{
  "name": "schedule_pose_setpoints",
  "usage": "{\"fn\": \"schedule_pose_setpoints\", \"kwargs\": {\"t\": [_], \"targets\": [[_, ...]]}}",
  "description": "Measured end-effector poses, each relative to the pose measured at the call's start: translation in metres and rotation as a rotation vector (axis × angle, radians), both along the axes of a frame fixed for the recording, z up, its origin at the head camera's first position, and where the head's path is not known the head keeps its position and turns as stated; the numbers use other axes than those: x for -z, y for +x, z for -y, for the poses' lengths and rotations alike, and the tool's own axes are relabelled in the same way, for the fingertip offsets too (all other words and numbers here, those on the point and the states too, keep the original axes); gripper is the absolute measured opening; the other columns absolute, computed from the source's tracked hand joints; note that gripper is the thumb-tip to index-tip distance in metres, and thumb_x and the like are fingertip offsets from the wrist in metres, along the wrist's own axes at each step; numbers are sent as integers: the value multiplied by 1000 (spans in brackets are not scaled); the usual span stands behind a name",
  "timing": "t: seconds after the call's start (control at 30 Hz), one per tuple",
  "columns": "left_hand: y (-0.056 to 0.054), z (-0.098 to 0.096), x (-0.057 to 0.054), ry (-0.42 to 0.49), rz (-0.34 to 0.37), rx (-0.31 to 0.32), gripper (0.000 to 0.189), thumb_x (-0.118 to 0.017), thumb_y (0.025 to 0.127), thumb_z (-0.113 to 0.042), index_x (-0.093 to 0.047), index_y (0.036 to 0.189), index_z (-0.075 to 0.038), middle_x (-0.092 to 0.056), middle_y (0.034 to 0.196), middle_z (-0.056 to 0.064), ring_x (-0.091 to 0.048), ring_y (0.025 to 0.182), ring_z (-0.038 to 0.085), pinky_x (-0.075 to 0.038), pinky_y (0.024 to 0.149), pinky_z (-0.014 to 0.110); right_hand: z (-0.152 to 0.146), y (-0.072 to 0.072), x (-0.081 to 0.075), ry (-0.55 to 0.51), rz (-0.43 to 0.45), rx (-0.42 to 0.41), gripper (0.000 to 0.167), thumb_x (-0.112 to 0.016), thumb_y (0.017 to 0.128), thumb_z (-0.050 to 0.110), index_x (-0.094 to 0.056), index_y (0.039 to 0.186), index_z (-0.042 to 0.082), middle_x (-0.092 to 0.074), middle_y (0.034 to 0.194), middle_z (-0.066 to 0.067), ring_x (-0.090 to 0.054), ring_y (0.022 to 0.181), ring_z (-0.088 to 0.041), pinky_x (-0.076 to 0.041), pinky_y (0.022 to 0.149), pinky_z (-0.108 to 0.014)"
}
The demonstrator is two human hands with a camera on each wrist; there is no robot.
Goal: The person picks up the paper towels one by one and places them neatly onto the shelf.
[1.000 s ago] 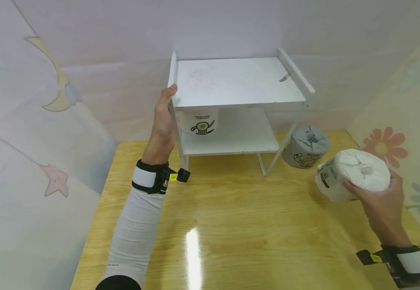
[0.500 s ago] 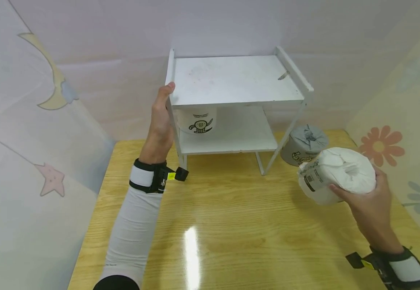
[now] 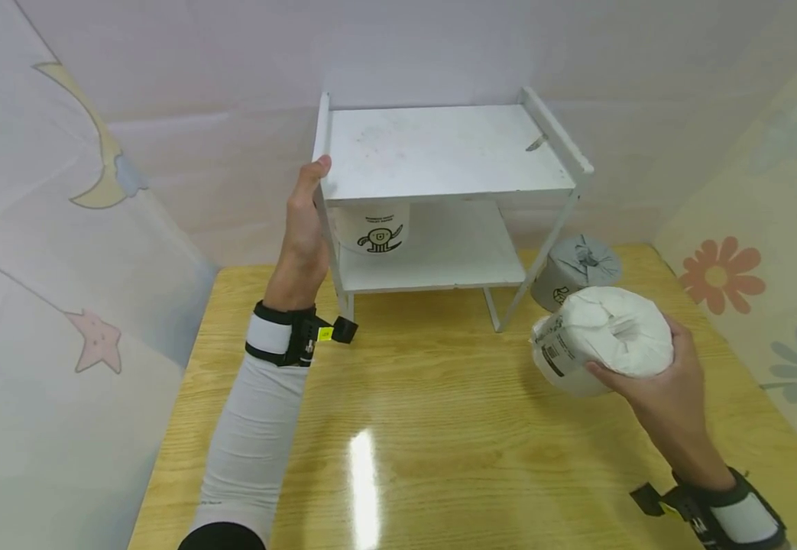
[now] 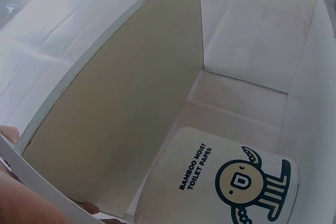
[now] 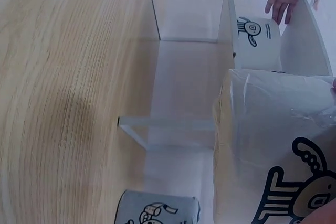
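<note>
A white two-tier shelf (image 3: 439, 153) stands against the back wall, and my left hand (image 3: 304, 233) grips the left side of its upper board, thumb on top. On the lower board, at the left end, sits a white toilet paper roll (image 3: 374, 229); the left wrist view shows its printed label (image 4: 210, 182) close up. My right hand (image 3: 673, 397) holds another white wrapped toilet paper roll (image 3: 618, 328) from its right side, tilted over the table to the right of the shelf. This roll's printed wrapper (image 5: 273, 119) fills the lower right of the right wrist view.
Behind the held roll, a grey-wrapped roll (image 3: 585, 263) stands on the wooden table (image 3: 467, 428) beside the shelf's right leg (image 3: 539, 263). A printed cloth wall (image 3: 762, 214) rises along the right edge, and another (image 3: 61, 267) along the left.
My right hand has carried the white roll leftward, toward the shelf, so it now overlaps the lower part of the grey roll. My left hand keeps its grip on the shelf.
</note>
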State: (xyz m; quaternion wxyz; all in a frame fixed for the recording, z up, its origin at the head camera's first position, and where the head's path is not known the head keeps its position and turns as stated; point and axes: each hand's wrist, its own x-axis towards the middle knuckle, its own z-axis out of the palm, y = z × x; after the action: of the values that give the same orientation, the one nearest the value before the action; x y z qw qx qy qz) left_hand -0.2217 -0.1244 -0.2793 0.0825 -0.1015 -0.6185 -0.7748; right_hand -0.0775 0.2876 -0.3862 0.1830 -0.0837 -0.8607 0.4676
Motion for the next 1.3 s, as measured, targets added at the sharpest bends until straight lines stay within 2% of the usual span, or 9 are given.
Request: {"fn": "schedule_pose_setpoints", "kwargs": {"t": [0.47, 0.63, 0.77, 1.03, 1.3], "targets": [[1, -2, 0, 21, -17, 11, 58, -37, 99, -43, -32, 149, -16, -32, 146, 1, -22, 138, 12, -12, 114, 41, 29, 1, -9, -5, -10, -28, 107, -93, 61, 1, -37, 150, 17, -46, 139, -5, -43, 116, -13, -36, 87, -22], [0, -2, 0, 9, 2, 7, 60, -36, 99, -45, -27, 152, -17, -25, 153, -1, -16, 141, 10, -8, 115, 40, 40, -2, -16, -43, -17, -48, 105, -93, 63, 1, -37, 150, 17, -47, 138, -5, -43, 117, -14, -37, 87, -22], [1, -1, -1, -2, 31, -17, 63, -37, 98, -46, -24, 154, -19, -18, 156, -5, -11, 142, 6, -2, 116, 40, 51, -8, -21, -79, -25, -69, 103, -93, 64, 3, -37, 150, 18, -46, 139, -4, -43, 119, -15, -38, 88, -23], [0, -1, -1, -4, 36, -21, 65, -37, 99, -45, -21, 156, -17, -15, 158, -5, -9, 142, 6, 0, 116, 40, 71, -25, -26, -148, -58, -115, 101, -93, 65, 6, -38, 149, 19, -47, 138, 1, -44, 121, -14, -40, 93, -29], [-2, 1, 0, 32, -3, 10, 58, -37, 99, -43, -29, 150, -17, -27, 150, 0, -17, 140, 12, -8, 115, 40, 90, -42, -34, -180, -121, -145, 100, -94, 64, 7, -39, 147, 15, -48, 139, -2, -44, 124, -16, -39, 99, -36]]}}
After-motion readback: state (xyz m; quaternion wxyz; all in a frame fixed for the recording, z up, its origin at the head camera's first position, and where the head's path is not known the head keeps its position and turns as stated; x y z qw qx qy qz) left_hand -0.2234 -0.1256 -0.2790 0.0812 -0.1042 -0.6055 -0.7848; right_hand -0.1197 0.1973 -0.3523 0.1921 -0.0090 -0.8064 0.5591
